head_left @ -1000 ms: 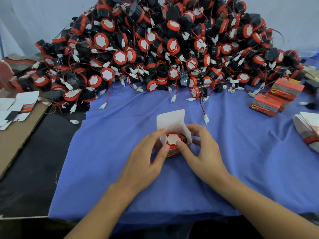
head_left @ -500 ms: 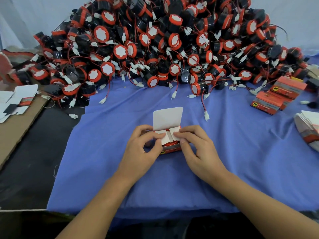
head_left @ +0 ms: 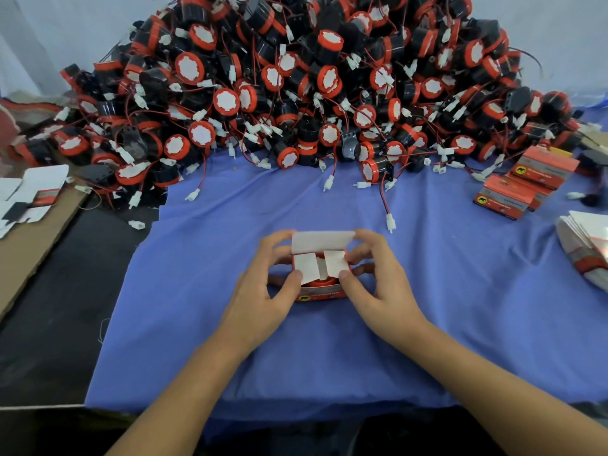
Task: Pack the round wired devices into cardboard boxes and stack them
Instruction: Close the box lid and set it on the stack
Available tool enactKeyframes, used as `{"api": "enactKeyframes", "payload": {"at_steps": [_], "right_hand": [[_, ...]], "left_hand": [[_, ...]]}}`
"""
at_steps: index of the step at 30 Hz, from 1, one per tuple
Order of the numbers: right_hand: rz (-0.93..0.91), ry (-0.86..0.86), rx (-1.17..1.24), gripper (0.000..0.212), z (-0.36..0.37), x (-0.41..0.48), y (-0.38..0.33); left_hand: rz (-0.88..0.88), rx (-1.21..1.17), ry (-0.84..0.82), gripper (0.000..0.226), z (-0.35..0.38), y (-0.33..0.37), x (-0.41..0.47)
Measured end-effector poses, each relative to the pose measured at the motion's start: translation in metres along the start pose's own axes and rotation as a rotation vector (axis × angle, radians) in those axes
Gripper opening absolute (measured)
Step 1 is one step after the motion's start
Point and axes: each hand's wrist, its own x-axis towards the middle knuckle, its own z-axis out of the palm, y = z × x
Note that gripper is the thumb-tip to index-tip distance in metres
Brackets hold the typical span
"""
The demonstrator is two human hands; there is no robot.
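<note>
Box (head_left: 320, 292) sits on the cloth (head_left: 427, 291) between both hands, near side of the device pile (head_left: 296, 87). Left hand (head_left: 263, 291) and right hand (head_left: 381, 287) each grip a side, thumbs pressing side flaps down, fingers curled over the lid flap (head_left: 322, 240). Packed boxes (head_left: 523, 182) lie right of the pile.

Place: a small hand-packing workshop.
Stock: a heap of identical red-and-black round wired devices (head_left: 296, 93) banked along the far edge of the bench (head_left: 59, 307).
Bench cover: blue cloth (head_left: 460, 307).
Finished goods: orange printed boxes (head_left: 539, 166) stacked near the right edge.
Packaging: flat box blanks (head_left: 589, 235) at the right edge, more on the left.
Backdrop: plain white sheeting (head_left: 49, 37).
</note>
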Motion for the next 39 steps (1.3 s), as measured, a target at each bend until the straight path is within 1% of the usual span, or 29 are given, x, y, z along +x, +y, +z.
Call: {"api": "enactKeyframes", "payload": {"at_steps": [1,3,6,10,14,18,20,23,27,32,39], "right_hand": [[-0.012,0.001,-0.008,0.041,0.000,0.000,-0.001],[-0.051,0.000,-0.045,0.031,0.000,0.000,-0.004],[-0.053,-0.034,-0.073,0.021,0.000,0.000,-0.007],[-0.017,-0.128,-0.082,0.025,-0.002,-0.003,-0.009],[-0.012,-0.134,-0.104,0.024,-0.003,-0.003,-0.011],[-0.040,-0.138,-0.168,0.024,-0.003,-0.003,-0.013],[-0.070,-0.123,-0.210,0.026,-0.003,-0.003,-0.012],[-0.090,-0.089,-0.202,0.025,-0.002,-0.003,-0.010],[-0.127,-0.037,-0.182,0.023,-0.002,-0.003,-0.007],[-0.144,0.007,-0.191,0.022,-0.001,-0.002,-0.006],[-0.134,0.036,-0.183,0.017,0.000,-0.005,-0.007]], "left_hand": [[0.000,0.009,0.002,0.043,0.000,-0.001,0.001],[0.016,0.032,0.009,0.037,0.001,-0.004,0.000],[0.037,0.050,0.030,0.044,0.003,-0.005,-0.001],[-0.036,0.045,0.042,0.040,0.003,0.000,-0.001],[-0.004,0.054,0.000,0.026,0.005,0.003,-0.005],[0.018,0.163,-0.002,0.031,0.006,0.001,-0.005],[0.068,0.235,0.013,0.032,0.007,0.000,-0.005],[0.154,0.323,0.045,0.030,0.008,0.000,-0.006],[0.199,0.374,0.036,0.030,0.008,0.001,-0.006],[0.274,0.413,0.075,0.028,0.007,0.000,-0.006],[0.335,0.508,0.185,0.026,0.010,-0.002,-0.010]]}}
